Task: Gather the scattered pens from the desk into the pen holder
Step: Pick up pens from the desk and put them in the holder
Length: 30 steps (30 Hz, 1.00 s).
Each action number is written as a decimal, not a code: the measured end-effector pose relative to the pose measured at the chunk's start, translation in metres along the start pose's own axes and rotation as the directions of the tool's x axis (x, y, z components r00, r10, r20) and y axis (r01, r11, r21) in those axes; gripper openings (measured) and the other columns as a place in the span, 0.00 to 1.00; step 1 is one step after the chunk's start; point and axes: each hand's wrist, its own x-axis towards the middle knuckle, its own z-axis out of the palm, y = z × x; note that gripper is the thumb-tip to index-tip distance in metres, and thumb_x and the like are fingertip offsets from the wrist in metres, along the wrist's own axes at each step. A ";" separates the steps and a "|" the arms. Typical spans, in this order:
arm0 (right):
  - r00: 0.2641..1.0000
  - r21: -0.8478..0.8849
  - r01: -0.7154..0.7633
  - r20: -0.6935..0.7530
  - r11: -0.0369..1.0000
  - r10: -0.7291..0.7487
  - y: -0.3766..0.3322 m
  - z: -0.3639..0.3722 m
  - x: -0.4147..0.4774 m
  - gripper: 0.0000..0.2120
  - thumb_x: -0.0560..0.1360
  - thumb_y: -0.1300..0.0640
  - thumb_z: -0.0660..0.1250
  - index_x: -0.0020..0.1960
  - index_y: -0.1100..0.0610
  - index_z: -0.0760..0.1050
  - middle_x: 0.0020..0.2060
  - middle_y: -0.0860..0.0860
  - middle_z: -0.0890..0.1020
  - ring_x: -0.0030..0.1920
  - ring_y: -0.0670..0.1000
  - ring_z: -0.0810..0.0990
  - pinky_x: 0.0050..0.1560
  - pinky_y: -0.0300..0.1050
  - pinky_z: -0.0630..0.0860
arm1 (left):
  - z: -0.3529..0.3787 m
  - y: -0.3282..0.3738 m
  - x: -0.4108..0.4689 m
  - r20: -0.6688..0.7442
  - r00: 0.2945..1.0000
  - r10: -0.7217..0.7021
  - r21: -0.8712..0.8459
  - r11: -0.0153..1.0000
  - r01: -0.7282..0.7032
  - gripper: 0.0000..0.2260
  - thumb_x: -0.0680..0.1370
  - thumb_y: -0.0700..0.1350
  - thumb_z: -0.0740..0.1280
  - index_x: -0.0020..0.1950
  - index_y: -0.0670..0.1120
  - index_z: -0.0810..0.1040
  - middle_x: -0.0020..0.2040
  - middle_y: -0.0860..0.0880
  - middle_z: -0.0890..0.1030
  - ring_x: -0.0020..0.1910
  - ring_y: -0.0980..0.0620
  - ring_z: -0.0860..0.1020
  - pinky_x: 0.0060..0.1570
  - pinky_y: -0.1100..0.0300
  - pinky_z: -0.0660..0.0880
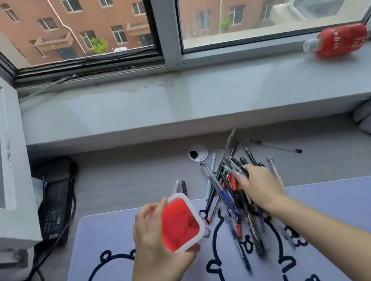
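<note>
Here, the left hand [153, 242] is wrapped around the pen holder [181, 222], fingers and thumb curled on its sides, holding it tipped so its mouth faces up toward the camera. The holder is a squarish plastic cup with rounded corners, a pale smooth rim and a red inside. It sits over the far left part of the desk mat [341, 212], a soft-looking lilac sheet printed with dark bear outlines.

Just right of the holder lie the pens [224, 198], a loose criss-crossed heap of slim sticks in clear, black, blue, red and pale blue plastic, half on the mat and half on the grey wood-grain desk [124, 180]. The right hand [259, 184] rests on the heap with its fingertips among the far pens. Blur hides whether it grips any.

A red plastic bottle [340, 40] lies on its side on the smooth grey windowsill [172, 100].
</note>
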 end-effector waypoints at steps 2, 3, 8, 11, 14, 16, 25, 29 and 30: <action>0.998 0.160 0.041 0.042 0.986 -0.048 0.002 -0.021 -0.013 0.12 0.79 0.52 0.57 0.49 0.61 0.72 0.39 0.55 0.79 0.42 0.56 0.77 0.39 0.47 0.68 | 0.006 0.000 -0.008 0.019 1.000 -0.008 -0.004 1.000 0.008 0.42 0.56 0.47 0.79 0.65 0.61 0.63 0.55 0.80 0.54 0.59 0.57 0.64 0.49 0.76 0.61; 0.994 0.244 0.049 0.078 0.968 -0.070 0.003 -0.033 -0.023 0.12 0.79 0.52 0.57 0.46 0.61 0.72 0.36 0.54 0.77 0.38 0.55 0.76 0.37 0.46 0.66 | 0.007 0.001 -0.012 0.029 1.000 -0.012 0.001 1.000 0.012 0.42 0.55 0.49 0.79 0.65 0.61 0.63 0.55 0.79 0.54 0.58 0.58 0.64 0.49 0.76 0.61; 0.933 0.467 0.108 0.256 0.877 -0.252 0.001 -0.092 -0.083 0.07 0.75 0.54 0.64 0.42 0.56 0.77 0.28 0.47 0.69 0.28 0.44 0.65 0.29 0.35 0.62 | 0.018 0.012 -0.026 0.112 0.993 0.032 0.043 0.998 -0.038 0.42 0.58 0.51 0.78 0.68 0.57 0.63 0.56 0.67 0.58 0.59 0.59 0.61 0.51 0.78 0.59; 0.917 0.510 0.180 0.224 0.841 -0.332 -0.009 -0.100 -0.106 0.05 0.74 0.54 0.66 0.40 0.53 0.79 0.32 0.48 0.72 0.30 0.43 0.68 0.32 0.33 0.65 | 0.028 0.022 -0.029 0.140 0.988 0.062 0.053 0.996 -0.070 0.41 0.61 0.51 0.78 0.69 0.58 0.61 0.57 0.62 0.58 0.60 0.61 0.58 0.54 0.75 0.59; 0.925 0.617 0.173 0.165 0.767 -0.341 -0.019 -0.087 -0.120 0.04 0.74 0.58 0.67 0.41 0.54 0.79 0.30 0.49 0.71 0.31 0.44 0.67 0.32 0.33 0.64 | 0.037 0.028 -0.033 0.163 0.980 0.111 0.072 0.990 -0.124 0.41 0.62 0.52 0.77 0.70 0.56 0.61 0.59 0.60 0.58 0.60 0.63 0.56 0.55 0.75 0.59; 0.932 0.658 0.181 0.123 0.731 -0.341 -0.022 -0.075 -0.126 0.04 0.73 0.60 0.67 0.41 0.53 0.78 0.28 0.50 0.71 0.30 0.48 0.68 0.32 0.38 0.67 | 0.040 0.032 -0.036 0.180 0.978 0.107 0.073 0.990 -0.122 0.41 0.62 0.51 0.76 0.70 0.55 0.60 0.59 0.60 0.57 0.59 0.63 0.56 0.58 0.71 0.62; 0.919 0.377 0.317 0.105 0.870 -0.380 -0.024 -0.058 -0.142 0.02 0.74 0.55 0.66 0.45 0.49 0.74 0.33 0.44 0.72 0.34 0.39 0.71 0.36 0.31 0.67 | 0.043 0.037 -0.045 0.124 0.990 0.068 0.052 0.996 -0.075 0.38 0.61 0.50 0.76 0.68 0.55 0.63 0.58 0.60 0.59 0.59 0.59 0.59 0.59 0.65 0.65; 0.903 0.296 0.160 0.341 0.942 -0.260 -0.006 -0.086 -0.143 0.08 0.76 0.64 0.54 0.51 0.55 0.69 0.46 0.52 0.69 0.48 0.51 0.72 0.41 0.33 0.68 | 0.039 0.034 -0.047 0.107 0.994 0.013 0.040 0.999 -0.017 0.42 0.61 0.51 0.77 0.70 0.53 0.60 0.60 0.60 0.59 0.60 0.61 0.58 0.59 0.65 0.62; 0.884 0.227 0.145 0.408 0.963 -0.229 -0.001 -0.093 -0.143 0.11 0.76 0.65 0.53 0.54 0.57 0.69 0.48 0.54 0.70 0.49 0.54 0.73 0.41 0.35 0.69 | 0.038 0.032 -0.048 0.112 0.994 0.017 0.047 0.999 -0.022 0.42 0.61 0.51 0.77 0.71 0.53 0.59 0.60 0.61 0.59 0.60 0.60 0.58 0.59 0.65 0.62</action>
